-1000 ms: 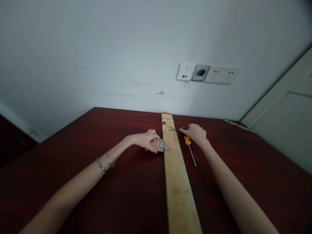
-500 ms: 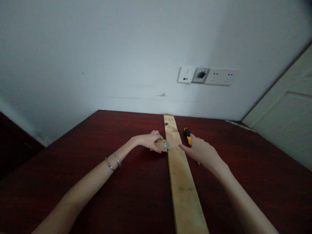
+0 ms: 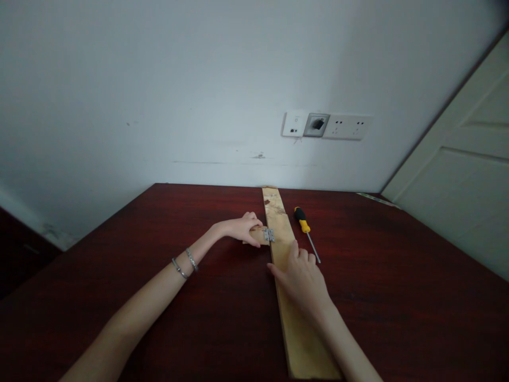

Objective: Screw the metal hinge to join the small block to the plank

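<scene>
My left hand (image 3: 240, 228) grips a short piece of wood (image 3: 256, 237) between thumb and fingers. A small metal hinge (image 3: 269, 234) spans from that piece onto the long wooden board (image 3: 279, 215), which lies lengthwise from the wall toward me. My right hand (image 3: 306, 281) lies across the board, thumb at its left edge and fingers curled at its right edge. To the right of the board rests a yellow and black screwdriver (image 3: 304, 225), its shaft pointing back toward me, untouched by either hand.
The dark red tabletop (image 3: 191, 212) meets a white wall (image 3: 199, 95) at the back. Wall sockets (image 3: 345, 127) sit above the table. A pale panelled door (image 3: 461, 175) stands at the right, and a thin strip (image 3: 377, 200) lies near the back right edge.
My right hand has moved left and nearer, from beside the screwdriver onto the board. The screwdriver now shows fully on the table. My left hand keeps its grip; the view has shifted slightly.
</scene>
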`<move>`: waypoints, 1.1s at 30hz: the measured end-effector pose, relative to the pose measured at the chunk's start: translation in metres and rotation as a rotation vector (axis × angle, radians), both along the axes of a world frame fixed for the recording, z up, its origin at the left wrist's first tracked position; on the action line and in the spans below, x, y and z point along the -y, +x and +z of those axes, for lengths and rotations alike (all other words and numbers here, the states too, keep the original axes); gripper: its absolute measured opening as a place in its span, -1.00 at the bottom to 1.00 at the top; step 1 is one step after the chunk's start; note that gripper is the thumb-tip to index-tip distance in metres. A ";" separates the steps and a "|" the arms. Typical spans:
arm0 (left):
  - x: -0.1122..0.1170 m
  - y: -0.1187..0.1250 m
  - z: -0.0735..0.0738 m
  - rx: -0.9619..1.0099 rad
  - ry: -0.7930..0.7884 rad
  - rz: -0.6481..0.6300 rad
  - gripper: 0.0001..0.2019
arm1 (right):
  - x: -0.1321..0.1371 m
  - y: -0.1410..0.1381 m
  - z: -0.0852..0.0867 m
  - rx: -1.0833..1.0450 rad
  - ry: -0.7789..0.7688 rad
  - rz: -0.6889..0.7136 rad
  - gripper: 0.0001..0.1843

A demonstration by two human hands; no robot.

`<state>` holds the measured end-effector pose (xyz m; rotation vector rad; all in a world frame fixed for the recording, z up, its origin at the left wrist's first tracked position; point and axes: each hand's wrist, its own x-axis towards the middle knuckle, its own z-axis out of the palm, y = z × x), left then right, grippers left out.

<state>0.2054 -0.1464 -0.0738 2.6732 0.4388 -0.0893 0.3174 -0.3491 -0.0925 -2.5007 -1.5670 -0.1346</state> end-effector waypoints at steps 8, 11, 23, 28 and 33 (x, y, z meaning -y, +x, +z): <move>0.001 0.000 0.002 0.013 -0.035 0.002 -0.32 | -0.006 -0.001 -0.005 -0.017 0.037 -0.030 -0.17; 0.001 0.001 0.003 0.012 -0.023 -0.006 -0.33 | -0.007 0.001 -0.006 -0.024 0.061 -0.032 -0.20; 0.001 0.002 0.003 0.010 -0.033 0.001 -0.33 | -0.004 0.010 -0.007 -0.057 0.150 -0.033 -0.21; 0.004 0.000 0.004 0.039 -0.135 0.067 -0.36 | -0.001 0.010 -0.006 -0.067 0.190 -0.031 -0.19; 0.008 0.000 0.005 0.065 -0.297 0.088 -0.34 | 0.002 0.012 -0.001 -0.096 0.191 -0.033 -0.19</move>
